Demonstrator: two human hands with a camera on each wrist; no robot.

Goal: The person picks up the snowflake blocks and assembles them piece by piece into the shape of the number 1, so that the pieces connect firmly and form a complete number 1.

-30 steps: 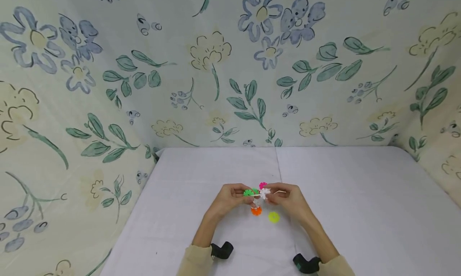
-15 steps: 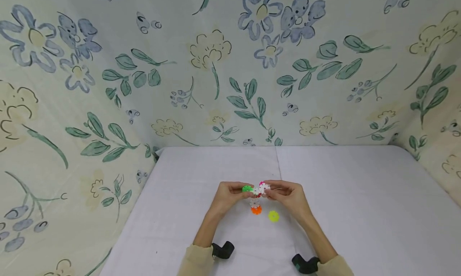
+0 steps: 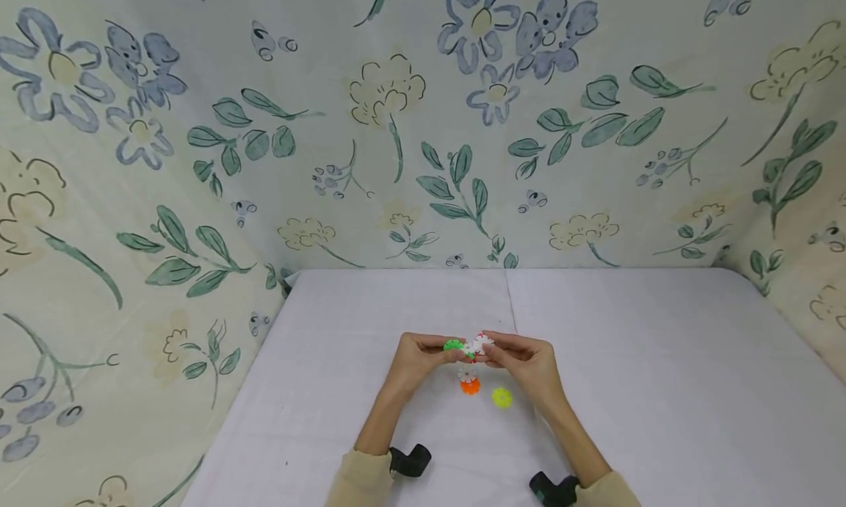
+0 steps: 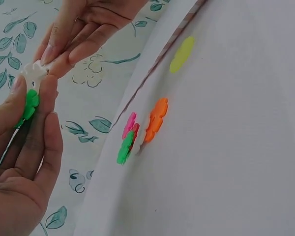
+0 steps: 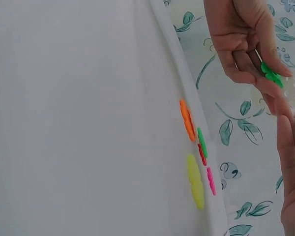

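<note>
In the head view my left hand (image 3: 418, 360) pinches a green notched disc (image 3: 453, 345), a snowflake-style building piece. My right hand (image 3: 529, 360) pinches a white notched disc (image 3: 482, 343) close to it. The two hands meet above the table. From the left wrist, the green disc (image 4: 31, 104) sits against white pieces (image 4: 35, 73) between the fingertips of both hands. Fingers hide much of the joint, so I cannot tell how firmly the pieces are linked. Seen from the right wrist, the green disc (image 5: 272, 74) and a white disc (image 5: 292, 91) touch edge to edge.
On the white-covered table (image 3: 370, 301) lie an orange disc (image 3: 470, 386), a greyish-white disc (image 3: 467, 374) touching it, and a yellow disc (image 3: 502, 397). Behind the hands are pink (image 4: 130, 125), red (image 4: 134, 136) and green discs (image 4: 124, 147). A floral cloth hangs behind.
Both hands have risen slightly, bringing the green and white pieces up and away from the orange disc. The white disc has tilted and shifted slightly left and upward. The loose discs have stayed put.
</note>
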